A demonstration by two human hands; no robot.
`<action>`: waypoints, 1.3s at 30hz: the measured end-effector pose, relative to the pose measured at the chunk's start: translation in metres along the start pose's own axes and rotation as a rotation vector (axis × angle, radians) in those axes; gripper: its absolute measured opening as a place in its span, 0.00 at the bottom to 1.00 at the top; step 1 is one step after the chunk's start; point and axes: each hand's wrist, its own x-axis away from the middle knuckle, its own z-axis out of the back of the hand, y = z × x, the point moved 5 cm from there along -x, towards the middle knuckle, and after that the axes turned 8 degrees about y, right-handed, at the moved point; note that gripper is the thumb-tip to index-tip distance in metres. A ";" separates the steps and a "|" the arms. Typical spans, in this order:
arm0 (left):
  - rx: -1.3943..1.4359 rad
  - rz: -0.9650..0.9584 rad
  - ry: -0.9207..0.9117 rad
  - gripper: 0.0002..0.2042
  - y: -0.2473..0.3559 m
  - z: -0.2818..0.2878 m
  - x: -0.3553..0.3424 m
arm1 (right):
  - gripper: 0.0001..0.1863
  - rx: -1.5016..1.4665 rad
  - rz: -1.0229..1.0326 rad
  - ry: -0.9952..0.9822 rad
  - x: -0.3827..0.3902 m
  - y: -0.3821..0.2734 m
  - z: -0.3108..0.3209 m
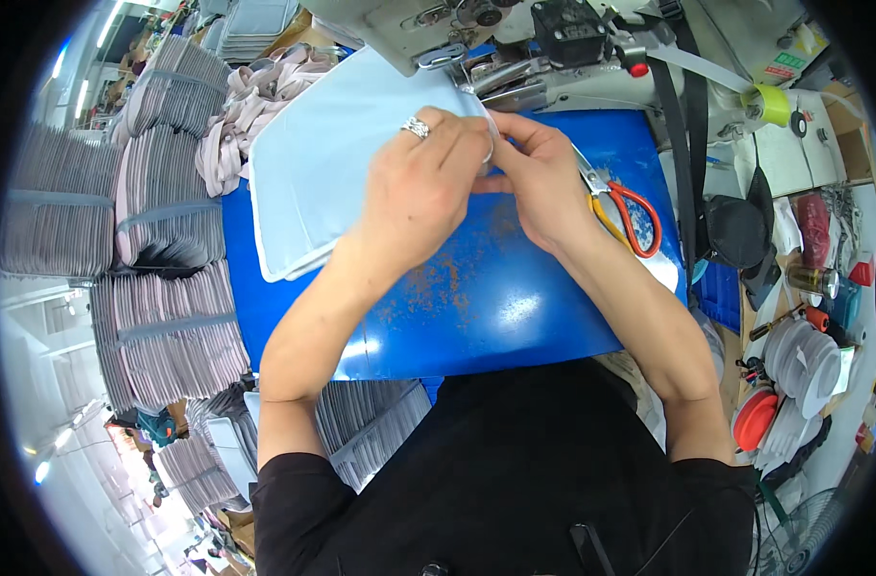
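Observation:
A light blue padded panel (pixel 313 173) with pale edging lies on the blue work surface (pixel 515 307), beneath the head of a sewing machine (pixel 380 24). My left hand (pixel 419 182), with a silver ring, is curled closed on the panel's right edge. My right hand (pixel 543 182) pinches at the same edge just below the machine's metal foot parts, its fingertips partly hidden by the left fingers. Scissors (pixel 639 216) with red and yellow handles lie right beside my right hand.
Banded stacks of padded panels (pixel 169 326) crowd the left and continue below the table. Pale straps (pixel 265 96) are heaped at back left. Black straps (pixel 683 144) hang at the machine's right. Spools (pixel 798 370) and assorted tools fill the right side, with a fan (pixel 807 528) at bottom right.

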 end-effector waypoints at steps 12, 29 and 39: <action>-0.323 0.271 -0.306 0.34 -0.046 0.025 0.014 | 0.15 0.100 0.019 0.188 -0.013 -0.001 -0.007; 0.019 0.015 -0.512 0.24 -0.039 0.046 -0.013 | 0.16 0.264 -0.091 0.200 0.006 -0.013 -0.003; -0.184 -0.138 -0.586 0.20 -0.036 0.038 -0.036 | 0.11 0.188 -0.141 0.362 0.003 -0.014 -0.026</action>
